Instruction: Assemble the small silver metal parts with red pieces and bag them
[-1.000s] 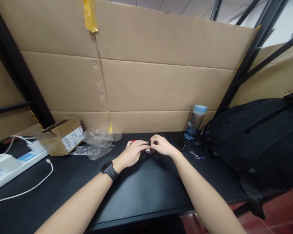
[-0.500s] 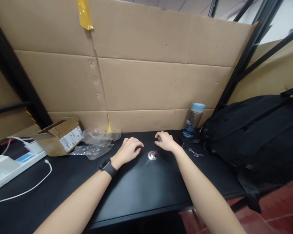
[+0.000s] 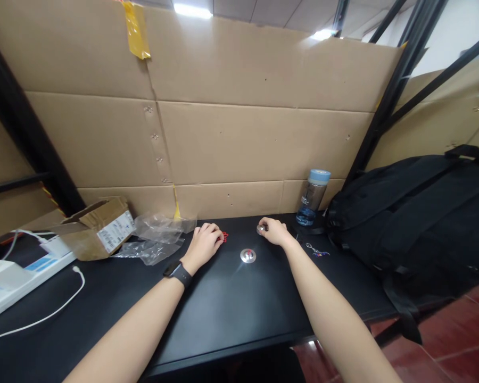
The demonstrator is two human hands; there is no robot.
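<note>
Metal disc (image 3: 244, 260) lies on black table (image 3: 223, 314), just below centre of frame, small red piece (image 3: 249, 252) on it. Left hand (image 3: 203, 246), left of disc: fingers curled, tips at red item (image 3: 225, 237); cannot tell if pinched. Right hand (image 3: 275, 232), above and right of disc: pinching small shiny piece (image 3: 260, 229). Bottle (image 3: 310, 202) near backpack (image 3: 419, 213), right of frame.
</note>
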